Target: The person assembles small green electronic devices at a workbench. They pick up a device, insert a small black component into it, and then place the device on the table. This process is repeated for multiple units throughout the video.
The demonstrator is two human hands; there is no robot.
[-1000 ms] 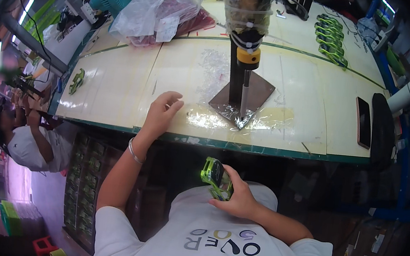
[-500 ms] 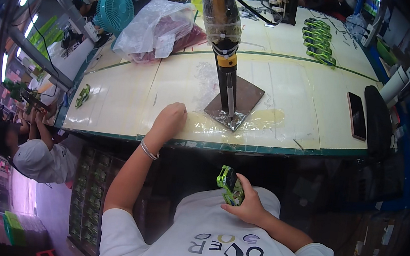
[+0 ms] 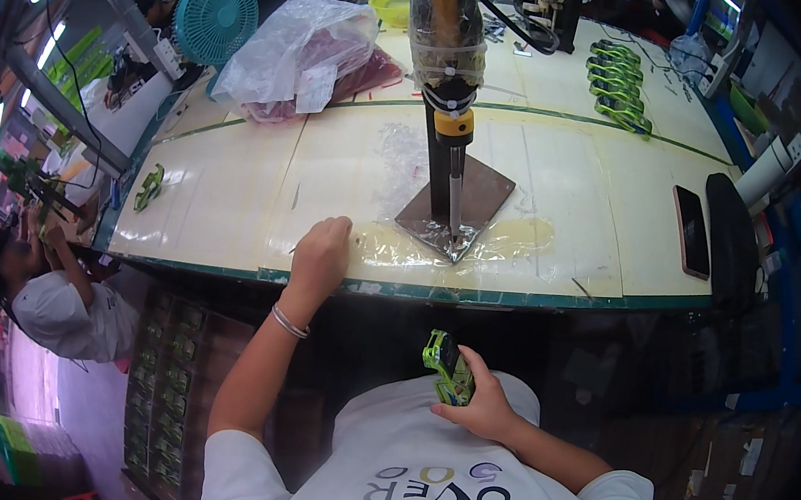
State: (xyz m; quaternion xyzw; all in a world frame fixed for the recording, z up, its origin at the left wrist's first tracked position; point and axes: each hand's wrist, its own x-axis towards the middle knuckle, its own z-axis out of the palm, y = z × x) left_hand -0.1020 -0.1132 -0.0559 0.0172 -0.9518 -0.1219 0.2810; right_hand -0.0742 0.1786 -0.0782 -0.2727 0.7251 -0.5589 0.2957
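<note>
My right hand (image 3: pixel 485 402) is closed around a green and black plastic part (image 3: pixel 453 375), holding it in front of my shirt, below the table's front edge. My left hand (image 3: pixel 322 254) rests on the near part of the table, its fingers curled together. Whatever those fingers may hold is hidden. To the right of my left hand stands a yellow and black electric screwdriver (image 3: pixel 454 124), upright on a stand and wrapped in clear plastic. Its bit points down at the corner of a brown metal base plate (image 3: pixel 490 186).
Several green and black parts (image 3: pixel 618 83) lie in a row at the far right; another part (image 3: pixel 149 187) is at the left. A plastic bag (image 3: pixel 289 58), a teal fan (image 3: pixel 215 21) and a phone (image 3: pixel 691 232) are around. A co-worker (image 3: pixel 67 308) sits at the left beside racked trays (image 3: pixel 161 391).
My left hand has drawn back a little toward the table's front edge, fingers still curled. My right hand keeps the green and black part in almost the same place.
</note>
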